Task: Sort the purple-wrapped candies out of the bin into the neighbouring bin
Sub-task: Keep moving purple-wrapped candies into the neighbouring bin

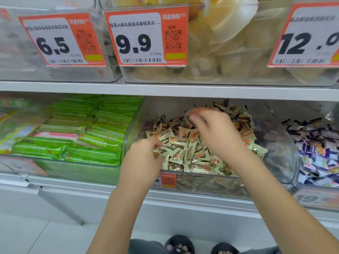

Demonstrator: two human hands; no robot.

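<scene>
You were in the searching step: both hands were down in the middle bin (pixel 135 114), the clear one on the lower shelf (pixel 165 200) filled with cream-and-orange wrapped candies (pixel 185 153) at the front and brown-wrapped ones (pixel 238 114) heaped toward the back. Your left hand (pixel 145 153) sat at the front left of the pile, its fingers (pixel 156 143) curled into the cream wrappers; whether they actually pinched one, I could not tell. Your right hand (pixel 216 131) reached over the middle of the heap toward the back, blurred, with its fingers (pixel 194 119) bent downward above the brown candies; I could not tell whether they held anything. The purple-wrapped candies (pixel 315 142) showed plainly only in the neighbouring bin (pixel 293 153) to the right, just beside the one you were working in. In the middle bin no purple wrapper stood out clearly, apart from a dark piece at the very back (pixel 223 103) whose colour was hard to read. My judgement is that the next move called for raking the surface layer aside to expose any purple stray, pinching that one alone, and carrying it over the clear wall to the right. The green packets (pixel 88 136) in the left bin were not involved.
</scene>
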